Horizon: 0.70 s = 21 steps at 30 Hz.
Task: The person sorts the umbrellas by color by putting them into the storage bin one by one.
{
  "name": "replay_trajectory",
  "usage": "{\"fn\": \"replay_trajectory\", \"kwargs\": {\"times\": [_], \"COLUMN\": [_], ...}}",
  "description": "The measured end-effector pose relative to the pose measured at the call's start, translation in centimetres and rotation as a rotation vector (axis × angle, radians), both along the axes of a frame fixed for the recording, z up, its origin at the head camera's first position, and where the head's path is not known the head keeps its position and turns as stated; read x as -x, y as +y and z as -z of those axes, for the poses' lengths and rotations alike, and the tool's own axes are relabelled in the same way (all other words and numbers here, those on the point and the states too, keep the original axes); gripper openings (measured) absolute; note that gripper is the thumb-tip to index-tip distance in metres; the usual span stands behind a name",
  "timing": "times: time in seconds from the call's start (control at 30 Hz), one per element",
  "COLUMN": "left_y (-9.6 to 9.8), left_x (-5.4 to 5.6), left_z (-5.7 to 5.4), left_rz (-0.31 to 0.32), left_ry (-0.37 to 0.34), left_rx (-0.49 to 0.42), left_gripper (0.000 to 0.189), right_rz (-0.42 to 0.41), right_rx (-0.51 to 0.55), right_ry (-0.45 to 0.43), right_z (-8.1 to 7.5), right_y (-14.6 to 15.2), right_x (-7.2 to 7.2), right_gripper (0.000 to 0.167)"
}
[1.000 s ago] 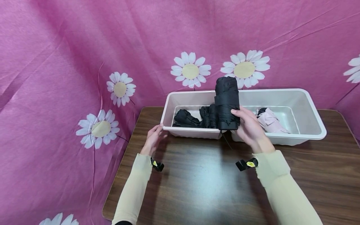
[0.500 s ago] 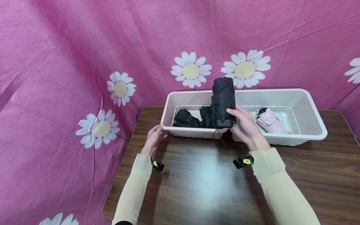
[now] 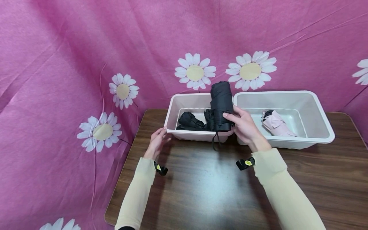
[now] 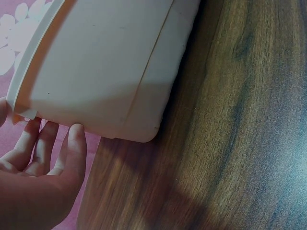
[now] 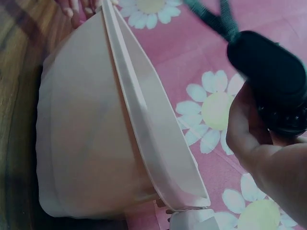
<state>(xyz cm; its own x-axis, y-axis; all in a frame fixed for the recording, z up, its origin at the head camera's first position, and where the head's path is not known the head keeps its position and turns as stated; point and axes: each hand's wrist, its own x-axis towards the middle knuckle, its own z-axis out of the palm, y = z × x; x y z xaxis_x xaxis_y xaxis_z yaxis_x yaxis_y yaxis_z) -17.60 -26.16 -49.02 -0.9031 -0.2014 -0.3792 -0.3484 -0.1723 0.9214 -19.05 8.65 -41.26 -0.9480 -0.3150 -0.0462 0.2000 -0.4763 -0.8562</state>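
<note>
My right hand (image 3: pixel 245 126) grips a folded black umbrella (image 3: pixel 222 102) near its lower end, thumb across the front. The umbrella is held upright over the right side of the left white plastic bin (image 3: pixel 198 135). In the right wrist view, a wrist strap (image 5: pixel 216 21) hangs from the umbrella's dark end (image 5: pixel 268 67). At the bin's front left corner, my left hand (image 3: pixel 156 142) pinches the rim, fingers curled beneath it in the left wrist view. Inside that bin lie more black folded umbrellas (image 3: pixel 189 121), partly hidden behind the held one.
A second white bin (image 3: pixel 313 131) stands close on the right, with a pale pink folded umbrella (image 3: pixel 276 124) inside. Both bins are on a dark wooden table (image 3: pixel 201 185). A pink cloth (image 3: pixel 155 38) with daisies hangs behind and to the left.
The right hand has moved left with the black umbrella, from the gap between the bins to over the left bin. The left hand has stayed at the rim.
</note>
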Motion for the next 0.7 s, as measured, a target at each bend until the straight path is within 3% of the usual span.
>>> {"fn": "replay_trajectory", "kwargs": {"times": [0.2, 0.4, 0.7], "left_y": [0.0, 0.0, -0.1], "left_x": [0.0, 0.0, 0.1], "left_z": [0.1, 0.0, 0.2], "left_rz": [0.002, -0.003, 0.0], "left_ry": [0.006, 0.004, 0.006], "left_rx": [-0.001, -0.004, -0.007], "left_gripper": [0.042, 0.041, 0.04], "right_rz": [0.048, 0.106, 0.122], "right_rx": [-0.128, -0.215, -0.354], "right_ry": [-0.002, -0.03, -0.055], "right_z": [0.0, -0.3, -0.2], "right_y": [-0.5, -1.1, -1.5], "right_x": [0.4, 0.7, 1.1], "right_gripper": [0.056, 0.059, 0.058]}}
